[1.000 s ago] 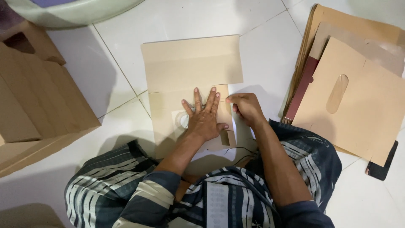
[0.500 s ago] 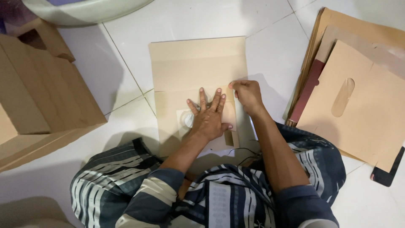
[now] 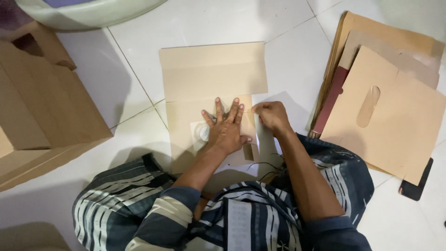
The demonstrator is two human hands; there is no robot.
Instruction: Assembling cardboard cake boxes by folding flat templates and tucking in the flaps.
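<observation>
The left hand (image 3: pixel 226 132) lay flat, palm down and fingers spread wide, pressing on the lower half of a flattened cardboard sheet (image 3: pixel 213 76) that rested on the white tiled floor (image 3: pixel 139 69); it gripped nothing. Under its thumb side a small round roll of clear tape (image 3: pixel 202 133) sat on a pale label patch. The right hand (image 3: pixel 271 116) was curled nearly closed, its fingertips pinching at the sheet's right edge beside a pale strip (image 3: pixel 264 142); whether it actually gripped the strip could not be told. Both forearms reached forward from the person's lap, over striped cloth. The sheet lay in the middle of the floor, its far edge pointing away from the person. Toward the right edge of the floor lay a stack of about four flat brown cardboard pieces (image 3: pixel 395 116), the top one with an oval handle slot, and a dark red piece showed between them. At the left stood one large brown box (image 3: pixel 42 111).
</observation>
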